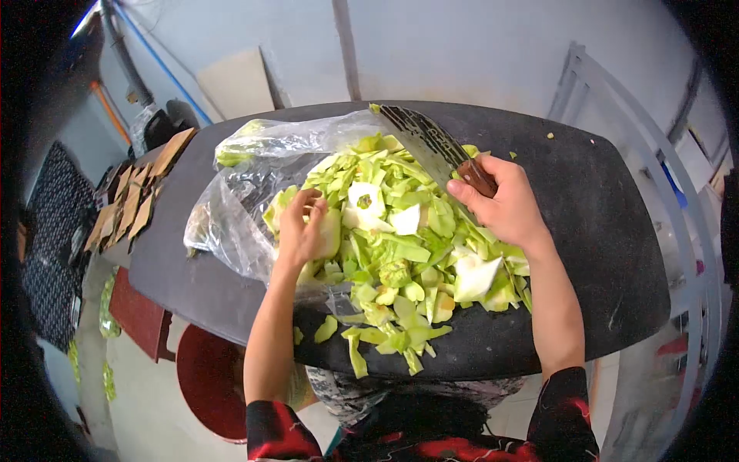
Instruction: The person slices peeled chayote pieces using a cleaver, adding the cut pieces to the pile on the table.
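In my right hand [504, 196] is the brown handle of a wide-bladed kitchen knife [425, 141]. Its dark-streaked blade slants up and to the left, above the pile, with a bit of green at its tip. My left hand [302, 229] curls over a pale green vegetable chunk [331, 233] at the pile's left side; its exact kind is unclear. Between and below both hands spreads a heap of cut green peelings and pieces [400, 250]. White-faced pieces [476, 277] lie among them.
A clear plastic bag [231, 223] lies left of the heap on the dark table [600, 254], with a green vegetable [245, 146] at its far end. Cardboard pieces [127, 200] sit at the left. Below is a red-brown stool [208, 377]; a grey metal frame [693, 254] stands at right.
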Motion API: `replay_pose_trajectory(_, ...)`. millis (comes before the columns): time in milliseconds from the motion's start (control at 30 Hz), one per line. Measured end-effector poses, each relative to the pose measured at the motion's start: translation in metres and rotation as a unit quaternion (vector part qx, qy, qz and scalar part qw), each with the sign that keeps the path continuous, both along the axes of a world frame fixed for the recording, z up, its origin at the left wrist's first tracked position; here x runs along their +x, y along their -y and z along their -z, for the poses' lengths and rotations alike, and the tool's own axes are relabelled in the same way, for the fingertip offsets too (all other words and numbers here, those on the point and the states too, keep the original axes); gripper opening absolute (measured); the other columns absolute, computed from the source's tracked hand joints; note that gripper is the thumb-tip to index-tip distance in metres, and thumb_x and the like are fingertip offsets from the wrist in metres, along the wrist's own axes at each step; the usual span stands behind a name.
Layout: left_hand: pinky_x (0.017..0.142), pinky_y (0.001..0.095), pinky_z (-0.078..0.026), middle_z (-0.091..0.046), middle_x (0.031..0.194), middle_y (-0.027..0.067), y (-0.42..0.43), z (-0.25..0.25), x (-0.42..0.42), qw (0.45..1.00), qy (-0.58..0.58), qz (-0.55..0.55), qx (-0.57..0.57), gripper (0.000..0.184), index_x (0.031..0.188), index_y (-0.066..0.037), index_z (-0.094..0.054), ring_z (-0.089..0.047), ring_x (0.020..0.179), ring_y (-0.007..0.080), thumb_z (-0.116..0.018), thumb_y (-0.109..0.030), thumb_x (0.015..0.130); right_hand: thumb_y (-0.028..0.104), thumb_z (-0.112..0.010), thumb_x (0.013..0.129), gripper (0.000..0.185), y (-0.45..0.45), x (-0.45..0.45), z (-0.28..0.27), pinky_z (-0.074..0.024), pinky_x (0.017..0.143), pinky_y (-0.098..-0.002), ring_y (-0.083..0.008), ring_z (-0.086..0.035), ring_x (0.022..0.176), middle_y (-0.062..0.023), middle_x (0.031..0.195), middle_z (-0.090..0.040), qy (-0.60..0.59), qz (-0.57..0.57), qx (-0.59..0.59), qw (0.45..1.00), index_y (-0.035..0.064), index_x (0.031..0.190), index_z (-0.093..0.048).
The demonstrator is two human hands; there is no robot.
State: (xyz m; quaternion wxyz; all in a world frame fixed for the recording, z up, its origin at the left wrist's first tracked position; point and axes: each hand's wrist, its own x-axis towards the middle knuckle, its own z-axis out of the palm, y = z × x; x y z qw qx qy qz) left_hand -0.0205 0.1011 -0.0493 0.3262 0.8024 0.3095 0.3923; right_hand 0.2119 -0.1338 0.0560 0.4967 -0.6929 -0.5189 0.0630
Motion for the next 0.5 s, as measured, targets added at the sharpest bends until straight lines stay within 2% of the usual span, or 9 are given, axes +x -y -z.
replay_pose_trajectory(33,0.078,0.0352,-0.052,-0.065,0.094,0.0179,0.007,-0.005,0.000,1.000,-0.003,0.010,-0.002,0.030,0.113,-0.001,-0.060,-0.066,0.086,0.0255,-0.062,-0.018,0.089,0.027,-0.075,0.083,0.035,0.000,0.001,0.000,-0.0371,0.051,-0.0332,-0.0146,-0.042,0.052,-0.0085,0.057,-0.050,-0.003,0.010,-0.002,1.000,-0.0021,0.075,-0.057)
replay_pose_trajectory(100,0.083,0.0410,-0.052,-0.064,0.099,0.0232,0.018,-0.010,-0.005,0.979,-0.174,0.023,0.099,0.044,0.118,-0.002,-0.058,-0.064,0.092,0.0347,-0.068,-0.021,0.079,0.027,-0.075,0.083,0.034,0.003,0.003,0.002,-0.0370,0.051,-0.0330,-0.0141,-0.042,0.053,-0.0087,0.057,-0.050,0.012,0.038,-0.033,0.999,-0.0019,0.077,-0.058)
replay_pose_trajectory(200,0.087,0.0408,-0.049,-0.065,0.098,0.0232,0.028,-0.011,-0.006,0.970,-0.221,0.007,0.099,0.047,0.118,-0.002,-0.058,-0.064,0.095,0.0364,-0.069,-0.019,0.076,0.025,-0.075,0.082,0.033,0.003,0.005,0.007,-0.0372,0.052,-0.0331,-0.0138,-0.040,0.054,-0.0081,0.058,-0.049,0.001,0.069,-0.033,0.997,-0.0019,0.076,-0.057)
replay_pose_trajectory(233,0.090,0.0417,-0.048,-0.065,0.101,0.0253,0.029,-0.012,-0.007,0.975,-0.208,0.011,0.076,0.047,0.120,-0.001,-0.058,-0.063,0.097,0.0392,-0.065,-0.015,0.075,0.025,-0.075,0.082,0.033,0.004,0.005,0.007,-0.0372,0.052,-0.0331,-0.0138,-0.040,0.054,-0.0081,0.058,-0.049,0.006,0.070,-0.036,0.997,-0.0019,0.076,-0.057)
replay_pose_trajectory(333,0.087,0.0420,-0.049,-0.066,0.099,0.0263,0.019,-0.008,-0.014,0.985,-0.141,0.044,0.092,0.047,0.120,0.000,-0.060,-0.064,0.093,0.0385,-0.063,-0.014,0.075,0.024,-0.074,0.085,0.030,0.013,0.000,0.008,-0.0379,0.049,-0.0303,-0.0105,-0.043,0.051,-0.0047,0.058,-0.052,0.002,0.057,-0.023,0.998,-0.0008,0.080,-0.058)
replay_pose_trajectory(367,0.076,0.0391,-0.052,-0.068,0.091,0.0267,0.018,-0.012,-0.016,0.984,-0.171,0.023,0.041,0.052,0.122,0.008,-0.058,-0.067,0.076,0.0291,-0.064,-0.014,0.076,0.023,-0.073,0.086,0.027,0.017,-0.006,0.006,-0.0377,0.047,-0.0282,-0.0087,-0.044,0.050,-0.0026,0.059,-0.053,-0.077,0.037,-0.025,0.996,0.0003,0.083,-0.058)
replay_pose_trajectory(400,0.076,0.0391,-0.052,-0.068,0.091,0.0267,0.013,-0.009,-0.017,0.985,-0.166,0.021,0.041,0.052,0.122,0.008,-0.058,-0.067,0.076,0.0291,-0.064,-0.014,0.076,0.023,-0.071,0.088,0.025,0.020,-0.009,0.003,-0.0374,0.044,-0.0261,-0.0069,-0.045,0.048,-0.0005,0.060,-0.053,-0.152,0.014,-0.022,0.988,0.0015,0.086,-0.058)
replay_pose_trajectory(467,0.070,0.0379,-0.052,-0.069,0.083,0.0236,-0.002,0.005,-0.022,0.991,-0.116,-0.064,0.007,0.052,0.123,0.008,-0.058,-0.064,0.067,0.0252,-0.065,-0.016,0.076,0.023,-0.070,0.090,0.023,0.024,-0.008,0.005,-0.0373,0.043,-0.0244,-0.0059,-0.047,0.048,0.0006,0.061,-0.054,-0.171,-0.009,-0.018,0.985,0.0023,0.089,-0.058)
replay_pose_trajectory(500,0.075,0.0380,-0.052,-0.069,0.091,0.0268,-0.003,0.006,-0.023,0.989,-0.110,-0.084,-0.051,0.055,0.123,0.008,-0.058,-0.067,0.076,0.0286,-0.068,-0.022,0.078,0.023,-0.068,0.091,0.022,0.025,-0.008,0.006,-0.0371,0.041,-0.0226,-0.0049,-0.048,0.047,0.0017,0.061,-0.054,-0.198,-0.031,-0.018,0.980,0.0031,0.092,-0.058)
